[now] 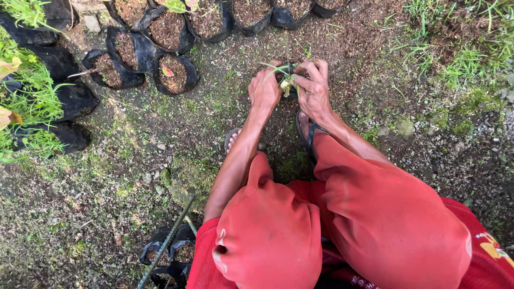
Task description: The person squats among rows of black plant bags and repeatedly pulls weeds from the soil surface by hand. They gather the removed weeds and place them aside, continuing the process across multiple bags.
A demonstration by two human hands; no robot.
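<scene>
I squat in red shorts and sandals over mossy ground. My left hand (pixel 264 89) and my right hand (pixel 313 85) press from either side around a small black soil-filled grow bag (pixel 287 68) on the ground in front of my feet. A small seedling (pixel 285 83) with thin green leaves and a pale stem stands between my fingers. Both hands close around the bag and plant, hiding most of the bag.
Several black grow bags of soil (pixel 167 32) line the top left, some with sprouts. Grassy filled bags (pixel 40 96) sit at the left edge. Empty black bags (pixel 171 257) and a metal rod (pixel 167 242) lie by my left knee. Grass grows at top right.
</scene>
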